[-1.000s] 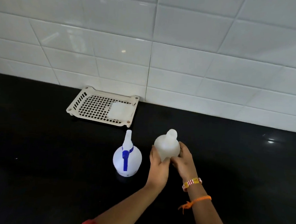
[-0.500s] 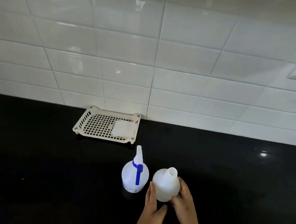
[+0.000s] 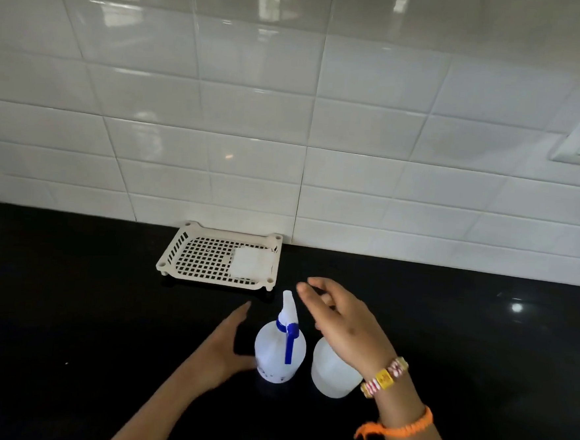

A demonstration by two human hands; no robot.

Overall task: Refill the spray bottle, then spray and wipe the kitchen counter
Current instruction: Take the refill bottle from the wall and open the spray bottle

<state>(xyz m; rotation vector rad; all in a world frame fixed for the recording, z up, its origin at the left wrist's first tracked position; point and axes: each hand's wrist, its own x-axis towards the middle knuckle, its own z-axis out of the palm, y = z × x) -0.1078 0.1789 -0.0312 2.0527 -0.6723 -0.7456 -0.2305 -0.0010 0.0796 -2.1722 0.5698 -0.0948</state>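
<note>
Left hand (image 3: 228, 347) open, fingers straight, beside the base of the spray bottle (image 3: 279, 351), upright on the black counter (image 3: 69, 307). Translucent refill bottle (image 3: 334, 374) just right of it. Right hand (image 3: 340, 321) open, gripping nothing, above both.

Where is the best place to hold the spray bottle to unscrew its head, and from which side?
Probably grip the round body of the spray bottle from its left, where the left hand already lies. The blue trigger faces the camera and the refill bottle stands close on the right.
</note>
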